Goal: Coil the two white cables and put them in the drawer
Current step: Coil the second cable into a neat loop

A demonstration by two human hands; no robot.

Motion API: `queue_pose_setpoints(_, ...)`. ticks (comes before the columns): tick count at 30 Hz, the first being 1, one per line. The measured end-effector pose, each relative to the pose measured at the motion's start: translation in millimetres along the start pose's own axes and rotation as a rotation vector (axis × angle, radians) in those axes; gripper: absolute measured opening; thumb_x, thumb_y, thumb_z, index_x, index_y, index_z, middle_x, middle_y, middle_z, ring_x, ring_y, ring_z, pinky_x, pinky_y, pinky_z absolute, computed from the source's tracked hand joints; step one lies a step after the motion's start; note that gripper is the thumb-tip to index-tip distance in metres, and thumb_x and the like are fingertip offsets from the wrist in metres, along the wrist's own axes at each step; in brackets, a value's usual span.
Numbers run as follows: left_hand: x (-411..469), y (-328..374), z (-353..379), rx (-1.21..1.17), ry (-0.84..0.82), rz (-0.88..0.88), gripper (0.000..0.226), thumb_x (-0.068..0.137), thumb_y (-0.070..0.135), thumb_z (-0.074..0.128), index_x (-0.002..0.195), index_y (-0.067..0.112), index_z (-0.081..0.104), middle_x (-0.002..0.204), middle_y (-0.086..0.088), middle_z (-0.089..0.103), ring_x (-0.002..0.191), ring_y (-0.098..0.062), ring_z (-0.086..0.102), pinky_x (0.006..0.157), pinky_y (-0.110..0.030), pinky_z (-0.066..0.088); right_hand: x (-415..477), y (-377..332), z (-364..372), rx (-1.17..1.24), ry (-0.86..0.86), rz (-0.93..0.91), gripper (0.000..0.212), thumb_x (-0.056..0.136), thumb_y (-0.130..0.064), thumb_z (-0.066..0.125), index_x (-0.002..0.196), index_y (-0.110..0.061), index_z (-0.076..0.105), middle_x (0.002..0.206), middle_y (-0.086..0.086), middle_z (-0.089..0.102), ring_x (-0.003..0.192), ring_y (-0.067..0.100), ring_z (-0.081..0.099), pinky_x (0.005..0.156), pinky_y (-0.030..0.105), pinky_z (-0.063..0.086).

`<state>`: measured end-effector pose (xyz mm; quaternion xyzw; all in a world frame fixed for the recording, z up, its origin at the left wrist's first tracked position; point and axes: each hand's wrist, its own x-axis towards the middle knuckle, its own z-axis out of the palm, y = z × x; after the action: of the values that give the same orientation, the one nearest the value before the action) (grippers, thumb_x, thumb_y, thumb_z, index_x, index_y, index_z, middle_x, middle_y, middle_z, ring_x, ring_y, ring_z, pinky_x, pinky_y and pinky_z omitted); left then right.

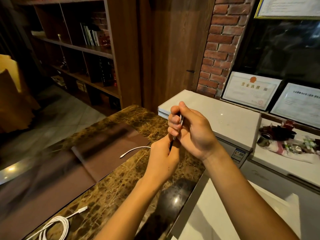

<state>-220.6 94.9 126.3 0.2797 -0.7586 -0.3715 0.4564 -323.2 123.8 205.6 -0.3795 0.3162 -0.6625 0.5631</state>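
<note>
1. White cables: two show on the table [121, 184], a brown marble top with pale veins and a glossy shine.
2. The first cable [134, 150] is thin and white. Its free end, a small white plug, lies on the table left of the hands, partly across a flat brown mat [107, 149]. From the plug it arcs up and to the right and goes out of sight behind the left hand [162, 158].
3. The left hand is curled into a loose fist with its back to the camera. The cable runs to it, but the grip itself is hidden, so I cannot tell exactly how the fingers hold it.
4. The right hand [188, 129] is just above the left and touching it, fingers folded inward. A short dark and silvery strip shows between its fingers and at its lower edge; I cannot tell what it is. Whether coils of cable sit inside this hand is hidden.
5. The second cable [57, 226] lies near the lower left edge of the table, well apart from the hands. It is thicker-looking, gathered in several loose round loops, with one end stretching up and right to a chunky white plug [82, 209] that rests flat on the marble.
6. To the right of the table stands a white chest freezer [216, 115]. Framed papers [249, 90] lean against the wall behind it.
</note>
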Motion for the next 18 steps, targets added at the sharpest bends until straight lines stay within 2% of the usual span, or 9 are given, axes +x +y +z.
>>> queue_pose_setpoints(4,0.1,6.7,-5.7,0.098,-0.069,-0.035,0.034,0.100,0.012,0.055,0.068,0.014,0.048,0.055,0.010,0.044,0.051,-0.007,0.042,0.049,-0.020,0.028,3.8,-1.1,-3.5,-0.055,0.034,-0.024,0.035,0.108,-0.032,0.036,0.093,-0.009,0.059,0.069,0.000,0.051,0.060,0.010,0.041,0.057,0.026,0.034)
queue_pose_setpoints(7,-1.2,14.8,-8.9,0.162,-0.126,-0.045,0.038,0.103,0.023,0.053,0.068,0.011,0.051,0.056,0.004,0.047,0.053,-0.011,0.043,0.052,-0.024,0.030,6.8,-3.7,-8.6,-0.112,0.079,-0.053,0.035,0.108,-0.031,0.036,0.093,-0.008,0.058,0.070,0.001,0.051,0.061,0.010,0.042,0.057,0.027,0.035)
queue_pose_setpoints(9,-3.1,20.8,-12.3,0.197,-0.169,-0.015,0.037,0.105,0.028,0.050,0.073,0.012,0.058,0.059,0.001,0.055,0.056,-0.014,0.049,0.055,-0.027,0.036,7.4,-4.4,-12.4,-0.147,0.096,-0.064,0.036,0.108,-0.031,0.036,0.094,-0.007,0.058,0.069,0.000,0.051,0.060,0.010,0.043,0.056,0.027,0.036)
queue_pose_setpoints(12,-3.2,30.0,-19.6,0.282,-0.248,0.035,0.034,0.105,0.031,0.048,0.082,0.014,0.067,0.062,-0.001,0.061,0.064,-0.016,0.055,0.055,-0.023,0.035,7.2,-3.2,-20.4,-0.248,0.126,-0.077,0.038,0.108,-0.030,0.036,0.093,-0.006,0.060,0.069,0.000,0.053,0.060,0.010,0.045,0.056,0.028,0.038)
queue_pose_setpoints(15,5.9,36.1,-31.3,0.418,-0.283,0.127,0.034,0.104,0.036,0.048,0.081,0.018,0.068,0.066,0.001,0.064,0.061,-0.014,0.056,0.057,-0.026,0.039,5.6,-1.6,-29.9,-0.324,0.148,-0.041,0.040,0.108,-0.032,0.038,0.092,-0.007,0.064,0.070,0.002,0.054,0.060,0.011,0.047,0.059,0.030,0.039)
queue_pose_setpoints(18,20.4,39.1,-45.3,0.532,-0.289,0.211,0.033,0.100,0.040,0.051,0.079,0.022,0.067,0.066,0.005,0.063,0.059,-0.010,0.054,0.055,-0.030,0.039,0.4,-0.8,-33.7,-0.356,0.146,0.017,0.041,0.108,-0.031,0.038,0.092,-0.006,0.065,0.073,0.004,0.055,0.062,0.011,0.049,0.059,0.024,0.043)
